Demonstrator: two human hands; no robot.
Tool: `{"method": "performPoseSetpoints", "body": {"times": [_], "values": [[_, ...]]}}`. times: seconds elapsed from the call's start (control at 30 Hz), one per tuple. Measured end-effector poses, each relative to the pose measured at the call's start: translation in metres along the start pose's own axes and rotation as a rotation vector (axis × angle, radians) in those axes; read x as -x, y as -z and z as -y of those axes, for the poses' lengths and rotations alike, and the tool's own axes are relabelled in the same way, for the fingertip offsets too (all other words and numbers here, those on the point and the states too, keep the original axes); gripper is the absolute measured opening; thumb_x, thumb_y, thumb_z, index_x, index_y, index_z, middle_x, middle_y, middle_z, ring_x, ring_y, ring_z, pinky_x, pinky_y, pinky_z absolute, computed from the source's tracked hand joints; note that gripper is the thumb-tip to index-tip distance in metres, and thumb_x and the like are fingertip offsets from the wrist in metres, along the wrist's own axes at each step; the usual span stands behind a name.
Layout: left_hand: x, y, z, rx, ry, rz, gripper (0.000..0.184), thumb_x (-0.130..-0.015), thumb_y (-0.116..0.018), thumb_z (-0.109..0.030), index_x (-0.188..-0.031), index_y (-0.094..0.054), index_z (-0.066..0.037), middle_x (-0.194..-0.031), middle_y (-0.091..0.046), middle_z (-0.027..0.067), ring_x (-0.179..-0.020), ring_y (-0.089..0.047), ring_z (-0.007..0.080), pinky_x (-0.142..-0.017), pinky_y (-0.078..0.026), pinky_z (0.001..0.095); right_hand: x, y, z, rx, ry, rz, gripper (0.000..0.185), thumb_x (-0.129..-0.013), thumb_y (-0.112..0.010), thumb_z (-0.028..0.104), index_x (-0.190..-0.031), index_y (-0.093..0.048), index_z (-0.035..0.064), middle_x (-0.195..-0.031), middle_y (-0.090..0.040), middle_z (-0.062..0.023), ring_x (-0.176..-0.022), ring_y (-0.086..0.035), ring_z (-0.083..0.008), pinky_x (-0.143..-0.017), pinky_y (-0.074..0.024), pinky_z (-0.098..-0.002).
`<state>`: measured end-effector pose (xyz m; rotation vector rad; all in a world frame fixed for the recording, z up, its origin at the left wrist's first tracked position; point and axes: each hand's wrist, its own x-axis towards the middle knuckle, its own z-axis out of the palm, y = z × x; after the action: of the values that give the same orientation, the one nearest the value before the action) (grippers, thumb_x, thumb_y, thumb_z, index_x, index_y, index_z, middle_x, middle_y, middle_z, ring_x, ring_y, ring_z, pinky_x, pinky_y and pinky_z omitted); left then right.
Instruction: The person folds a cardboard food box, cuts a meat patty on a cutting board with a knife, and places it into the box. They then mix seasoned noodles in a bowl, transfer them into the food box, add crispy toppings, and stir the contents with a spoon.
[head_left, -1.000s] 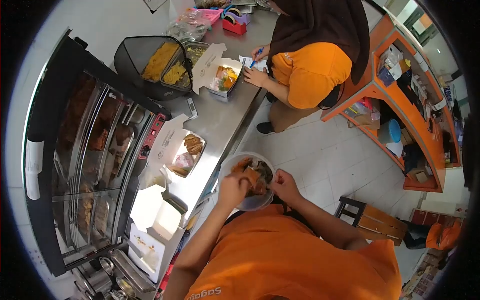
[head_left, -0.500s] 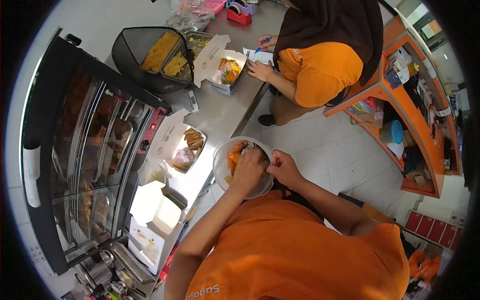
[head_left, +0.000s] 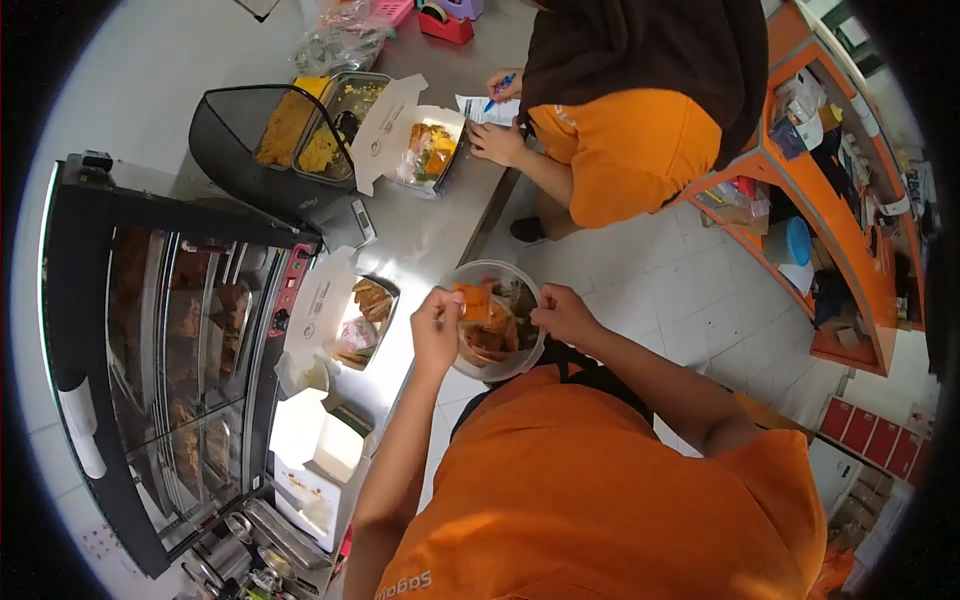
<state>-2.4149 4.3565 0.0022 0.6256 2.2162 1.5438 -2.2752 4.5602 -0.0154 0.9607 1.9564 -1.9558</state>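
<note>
A round clear plastic tub [head_left: 497, 372] is in front of my body, with orange and dark small packets inside. My right hand [head_left: 566, 318] is closed on the tub's right rim. My left hand [head_left: 437, 328] is at the tub's left rim, fingers closed, its thumb on an orange packet [head_left: 473, 302] over the tub's left side. Whether its fingers also touch the rim is hidden. Left of the tub, an open white food box [head_left: 328, 300] on the metal counter [head_left: 408, 236] holds brown fried pieces and a pinkish wrapped bundle.
A second open food box [head_left: 392, 140] stands further up the counter, by a black mesh cover [head_left: 225, 150] over trays of yellow food. A glass display warmer [head_left: 190, 370] lines the left. A co-worker [head_left: 640, 140] writes on paper at the counter. Orange shelves [head_left: 830, 220] stand at right.
My left hand has come out of the tub's middle to its left rim, with an orange packet at its thumb. The right hand stays on the rim. The view has shifted slightly.
</note>
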Motion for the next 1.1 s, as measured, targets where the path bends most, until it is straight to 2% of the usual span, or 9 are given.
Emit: {"method": "performPoseSetpoints", "body": {"times": [0.13, 0.33, 0.4, 0.63, 0.73, 0.8, 1.0, 1.07, 1.1], "values": [[0.011, 0.009, -0.010, 0.567, 0.407, -0.172, 0.025, -0.104, -0.049, -0.024, -0.092, -0.055, -0.004, -0.081, -0.062, 0.0018, -0.075, -0.064, 0.0104, -0.061, -0.055, 0.0270, -0.048, 0.010, -0.037, 0.072, -0.156, -0.034, 0.023, -0.079, -0.067, 0.012, -0.073, -0.045, 0.0074, -0.066, -0.056, -0.0054, -0.054, -0.058, -0.0134, -0.040, -0.0422, -0.0279], [0.085, 0.015, -0.011, 0.472, 0.653, -0.342, 0.017, -0.102, -0.054, -0.019, -0.094, -0.056, -0.004, -0.095, -0.065, 0.0061, -0.080, -0.064, 0.0118, -0.066, -0.059, 0.0308, -0.170, -0.013, -0.117, 0.359, -0.437, -0.272, 0.029, -0.081, -0.071, 0.020, -0.100, -0.067, -0.0009, -0.085, -0.070, -0.0133, -0.072, -0.069, -0.0242, -0.057, -0.0548, -0.0388], [0.143, 0.021, 0.032, 0.552, 0.696, -0.328, 0.005, -0.098, -0.057, -0.010, -0.102, -0.058, -0.007, -0.091, -0.064, 0.0037, -0.083, -0.064, 0.0123, -0.070, -0.060, 0.0314, -0.209, -0.040, -0.130, 0.327, -0.227, -0.178, 0.032, -0.083, -0.071, 0.024, -0.103, -0.068, -0.0013, -0.086, -0.071, -0.0125, -0.072, -0.069, -0.0245, -0.058, -0.0556, -0.0387], [0.236, -0.003, 0.007, 0.003, 0.809, -0.559, 0.017, -0.095, -0.065, -0.011, -0.084, -0.065, 0.002, -0.079, -0.069, 0.0047, -0.075, -0.063, 0.0097, -0.071, -0.051, 0.0265, -0.351, -0.078, -0.212, -0.116, -0.569, -0.279, 0.030, -0.084, -0.076, 0.019, -0.097, -0.058, -0.0007, -0.081, -0.065, -0.0095, -0.066, -0.064, -0.0220, -0.050, -0.0523, -0.0361], [0.272, -0.016, 0.000, -0.040, 0.908, -0.640, 0.018, -0.095, -0.064, -0.013, -0.085, -0.064, 0.002, -0.076, -0.067, 0.0094, -0.071, -0.062, 0.0144, -0.069, -0.050, 0.0297, -0.402, -0.072, -0.277, -0.370, -0.570, -0.005, 0.025, -0.090, -0.066, 0.013, -0.110, -0.063, -0.0019, -0.092, -0.068, -0.0176, -0.073, -0.069, -0.0305, -0.054, -0.0563, -0.0393], [0.278, -0.019, -0.009, -0.116, 0.834, -0.614, 0.018, -0.096, -0.062, -0.013, -0.086, -0.063, 0.001, -0.075, -0.065, 0.0124, -0.070, -0.062, 0.0187, -0.069, -0.049, 0.0310, -0.382, -0.078, -0.229, -0.148, -0.655, -0.045, 0.025, -0.090, -0.066, 0.016, -0.109, -0.064, -0.0001, -0.087, -0.068, -0.0143, -0.067, -0.068, -0.0280, -0.052, -0.0545, -0.0391], [0.315, -0.012, -0.027, -0.103, 0.729, -0.573, 0.019, -0.097, -0.057, -0.016, -0.086, -0.057, 0.000, -0.076, -0.058, 0.0168, -0.074, -0.058, 0.0358, -0.068, -0.047, 0.0389, -0.229, -0.126, -0.167, 0.672, -0.240, 0.807, 0.022, -0.090, -0.066, 0.018, -0.107, -0.059, 0.0076, -0.088, -0.068, -0.0094, -0.070, -0.066, -0.0208, -0.056, -0.0540, -0.0361], [0.338, -0.009, -0.026, -0.125, 0.616, -0.569, 0.018, -0.096, -0.059, -0.015, -0.085, -0.056, 0.000, -0.077, -0.058, 0.0167, -0.072, -0.058, 0.0350, -0.067, -0.047, 0.0398, -0.113, -0.162, -0.123, 0.570, 0.233, 1.221, 0.032, -0.089, -0.068, 0.015, -0.118, -0.059, 0.0057, -0.106, -0.066, -0.0065, -0.092, -0.064, -0.0170, -0.074, -0.0527, -0.0289], [0.352, -0.006, -0.023, -0.087, 0.576, -0.534, 0.017, -0.095, -0.059, -0.015, -0.087, -0.057, -0.001, -0.081, -0.059, 0.0176, -0.078, -0.058, 0.0387, -0.069, -0.047, 0.0431, -0.049, -0.181, -0.090, 0.476, 0.168, 1.368, 0.033, -0.089, -0.070, 0.019, -0.117, -0.060, 0.0044, -0.107, -0.067, -0.0058, -0.100, -0.063, -0.0156, -0.087, -0.0501, -0.0322]]}}
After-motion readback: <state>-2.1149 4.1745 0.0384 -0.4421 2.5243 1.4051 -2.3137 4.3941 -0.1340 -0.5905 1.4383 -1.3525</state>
